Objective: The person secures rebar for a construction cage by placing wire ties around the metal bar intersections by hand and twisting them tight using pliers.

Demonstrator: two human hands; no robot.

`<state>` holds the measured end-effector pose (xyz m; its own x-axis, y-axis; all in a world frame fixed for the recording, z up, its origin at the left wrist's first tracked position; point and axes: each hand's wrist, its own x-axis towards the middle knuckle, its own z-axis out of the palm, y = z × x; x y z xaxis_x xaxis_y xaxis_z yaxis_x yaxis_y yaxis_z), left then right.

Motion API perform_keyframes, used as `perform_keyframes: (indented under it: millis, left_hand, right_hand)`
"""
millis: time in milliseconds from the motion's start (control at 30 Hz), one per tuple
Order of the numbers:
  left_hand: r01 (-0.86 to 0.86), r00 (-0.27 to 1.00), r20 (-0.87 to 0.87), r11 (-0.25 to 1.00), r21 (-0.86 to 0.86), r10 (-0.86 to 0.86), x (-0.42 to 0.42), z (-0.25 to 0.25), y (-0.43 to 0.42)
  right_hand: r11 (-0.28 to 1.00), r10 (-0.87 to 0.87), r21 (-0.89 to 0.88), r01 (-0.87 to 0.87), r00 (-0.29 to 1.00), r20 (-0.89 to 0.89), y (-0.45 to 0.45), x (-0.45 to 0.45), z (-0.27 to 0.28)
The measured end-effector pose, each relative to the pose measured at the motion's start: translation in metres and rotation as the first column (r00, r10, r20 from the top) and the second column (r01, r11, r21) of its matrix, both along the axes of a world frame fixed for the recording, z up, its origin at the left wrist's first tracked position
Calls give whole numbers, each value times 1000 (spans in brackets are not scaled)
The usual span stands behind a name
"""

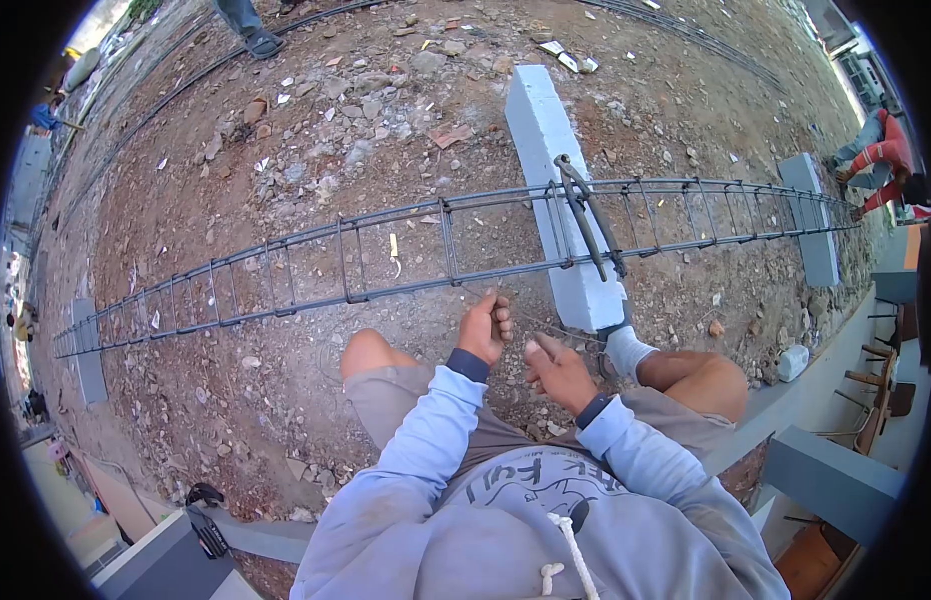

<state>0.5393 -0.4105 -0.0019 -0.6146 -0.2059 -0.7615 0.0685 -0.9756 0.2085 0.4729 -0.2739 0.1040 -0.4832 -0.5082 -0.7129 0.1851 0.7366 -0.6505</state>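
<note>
A long rebar cage [396,290] of thin bars and square stirrups stretches across in front of me, propped on pale blue blocks. My left hand [485,328] is closed just below the near bar, its fingers curled around a thin tie wire. To its right, my right hand [563,372] is closed too, thumb pressed to the fingers; thin wires [561,328] run close behind it, and its exact hold is partly hidden. A pair of pincers [584,215] rests across the cage, handles toward me, over the middle block [534,110].
Other blocks hold up the cage at the right [821,265] and left [88,375]. A co-worker in red [891,150] bends at the right end. Another person's leg [248,25] shows at the top. Stones and debris litter the dirt ground [236,400].
</note>
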Motion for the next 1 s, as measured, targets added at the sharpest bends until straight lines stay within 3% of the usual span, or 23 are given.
perform_keyframes:
  millis: [33, 133, 233, 333, 433, 500, 567, 667, 767, 833, 933, 1000]
  left_hand:
    - [36, 999, -37, 999, -22, -37, 5, 8, 5]
    - [165, 985, -52, 986, 0, -165, 19, 25, 15]
    - [222, 975, 5, 968, -114, -223, 26, 42, 23]
    - [325, 945, 30, 927, -188, -325, 36, 60, 13]
    - [448, 884, 81, 788, -422, -460, 44, 85, -1]
    - [401, 911, 130, 764, -506, -392, 48, 87, -8]
    - [337, 940, 156, 751, -568, -304, 49, 88, -15]
    - [194, 981, 106, 764, -615, -164, 45, 89, -16]
    - [55, 992, -53, 761, -646, -116, 31, 110, -11]
    - [-37, 984, -156, 758, -651, -85, 21, 116, -10]
    - [-184, 949, -314, 802, -569, -5, 27, 117, -22]
    - [-157, 966, -258, 794, -587, 0, 46, 110, -41]
  right_hand:
    - [965, -213, -145, 220, 975, 66, -5, 6, 2]
    - [787, -454, -321, 527, 847, 276, -9, 2, 10]
    - [797, -343, -426, 428, 901, 264, 8, -5, 25]
    - [810, -263, -581, 78, 934, -242, 19, -22, 76]
    - [626, -542, -762, 163, 794, -275, 23, -49, 146]
    - [413, -676, -909, 56, 688, -264, 25, -82, 181]
    - [215, -728, -969, 123, 681, -76, 30, -109, 215]
    - [311, -432, -941, 135, 902, -14, 22, -122, 245]
    - [706, -184, -681, 196, 979, 91, -31, -80, 216]
    - [885, 20, -463, 44, 991, 133, -57, -46, 162]
    - [953, 101, -297, -66, 989, 104, -75, 7, 77]
    - [963, 114, -261, -73, 983, 147, -80, 33, 68]
